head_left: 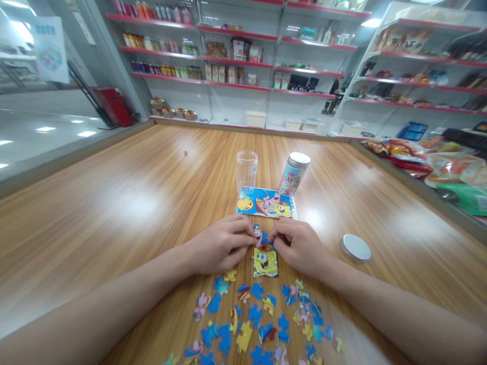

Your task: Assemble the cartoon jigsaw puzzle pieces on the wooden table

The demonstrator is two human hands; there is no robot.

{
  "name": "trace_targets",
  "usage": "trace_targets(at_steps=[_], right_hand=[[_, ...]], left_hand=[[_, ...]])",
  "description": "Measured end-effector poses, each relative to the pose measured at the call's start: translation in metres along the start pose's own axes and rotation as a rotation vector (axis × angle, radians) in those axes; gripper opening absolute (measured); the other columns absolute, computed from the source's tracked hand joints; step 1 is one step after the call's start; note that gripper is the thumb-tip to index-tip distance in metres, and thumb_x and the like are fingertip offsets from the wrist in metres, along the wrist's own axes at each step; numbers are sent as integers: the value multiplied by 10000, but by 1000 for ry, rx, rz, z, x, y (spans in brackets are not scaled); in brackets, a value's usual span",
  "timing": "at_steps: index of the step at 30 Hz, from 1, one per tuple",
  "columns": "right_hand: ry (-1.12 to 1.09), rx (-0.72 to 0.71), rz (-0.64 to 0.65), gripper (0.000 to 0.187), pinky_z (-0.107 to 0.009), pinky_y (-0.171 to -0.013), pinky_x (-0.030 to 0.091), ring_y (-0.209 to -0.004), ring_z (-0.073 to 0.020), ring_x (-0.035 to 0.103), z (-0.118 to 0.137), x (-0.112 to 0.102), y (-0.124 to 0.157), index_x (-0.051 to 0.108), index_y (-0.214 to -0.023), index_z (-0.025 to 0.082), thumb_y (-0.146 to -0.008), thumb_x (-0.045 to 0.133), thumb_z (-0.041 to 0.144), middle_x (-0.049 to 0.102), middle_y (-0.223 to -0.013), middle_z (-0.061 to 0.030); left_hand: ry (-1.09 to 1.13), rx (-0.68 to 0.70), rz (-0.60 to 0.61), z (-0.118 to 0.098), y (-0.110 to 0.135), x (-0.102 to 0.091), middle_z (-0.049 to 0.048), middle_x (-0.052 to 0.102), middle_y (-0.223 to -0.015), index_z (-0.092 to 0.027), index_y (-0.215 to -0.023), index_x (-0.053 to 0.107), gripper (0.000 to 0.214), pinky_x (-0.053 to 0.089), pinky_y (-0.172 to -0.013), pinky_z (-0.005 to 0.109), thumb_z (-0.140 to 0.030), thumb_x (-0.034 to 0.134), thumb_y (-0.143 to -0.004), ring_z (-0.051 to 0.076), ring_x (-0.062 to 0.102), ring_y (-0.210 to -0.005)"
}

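A partly joined jigsaw puzzle (pixel 265 262) lies on the table between my hands, showing a yellow cartoon face. At its upper left edge, my left hand (pixel 228 242) is closed, fingertips pinching a pink and blue puzzle piece (pixel 258 236). My right hand (pixel 297 243) is closed too, its fingertips pressed on a blue puzzle piece (pixel 265 237) at the upper right edge; the fingers partly cover it. Just beyond lies the reference picture (pixel 266 203) with cartoon figures. Several loose puzzle pieces (pixel 254 315) are spread close to me, mostly blue, yellow and pink.
Behind the picture stand a clear open jar (pixel 247 172) and a printed canister (pixel 294 175) with a silver lid. A round silver lid (pixel 355 247) lies at the right. A tiny object (pixel 185 152) sits far left. Shelves (pixel 238 61) of goods line the back; bagged goods (pixel 407 157) lie beyond the right edge.
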State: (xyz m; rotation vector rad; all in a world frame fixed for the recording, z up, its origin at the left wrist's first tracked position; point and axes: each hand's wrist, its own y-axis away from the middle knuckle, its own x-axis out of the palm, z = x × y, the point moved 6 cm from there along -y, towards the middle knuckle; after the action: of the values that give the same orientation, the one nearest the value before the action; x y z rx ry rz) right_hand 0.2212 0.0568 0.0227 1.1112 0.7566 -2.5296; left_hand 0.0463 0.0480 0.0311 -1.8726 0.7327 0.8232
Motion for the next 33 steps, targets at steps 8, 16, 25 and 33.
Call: trace_targets(at_steps=[8, 16, 25, 33], right_hand=[[21, 8, 7, 215, -259, -625, 392, -660, -132, 550, -2, 1, 1, 706, -770, 198, -794, 582, 23, 623, -742, 1], [21, 7, 16, 214, -266, -633, 403, -679, -141, 571, -4, 1, 1, 712, -784, 205, -799, 578, 39, 633, -739, -1], [-6, 31, 23, 200, -262, -605, 381, -633, -124, 544, -2, 0, 1, 697, -755, 194, -795, 567, 47, 626, -731, 3], [-20, 28, -10, 222, -263, -612, 389, -647, -133, 554, -6, 0, 1, 721, -769, 191, -781, 565, 34, 626, -703, 5]], left_hand=[[33, -19, -18, 3, 2, 0, 128, 689, -1031, -155, -1098, 739, 292, 588, -885, 415, -68, 529, -915, 227, 637, -1022], [45, -262, 157, 3, -11, -19, 71, 713, -933, -156, -961, 729, 132, 564, -759, 296, -177, 602, -931, 167, 671, -844], [-237, -504, 762, -37, 27, -31, -38, 498, -439, -182, -510, 600, 406, 203, -379, 246, -371, 959, -534, 101, 333, -343], [-257, -496, 667, -42, 24, -26, -20, 520, -445, -183, -507, 615, 233, 312, -402, 257, -116, 820, -598, 128, 406, -353]])
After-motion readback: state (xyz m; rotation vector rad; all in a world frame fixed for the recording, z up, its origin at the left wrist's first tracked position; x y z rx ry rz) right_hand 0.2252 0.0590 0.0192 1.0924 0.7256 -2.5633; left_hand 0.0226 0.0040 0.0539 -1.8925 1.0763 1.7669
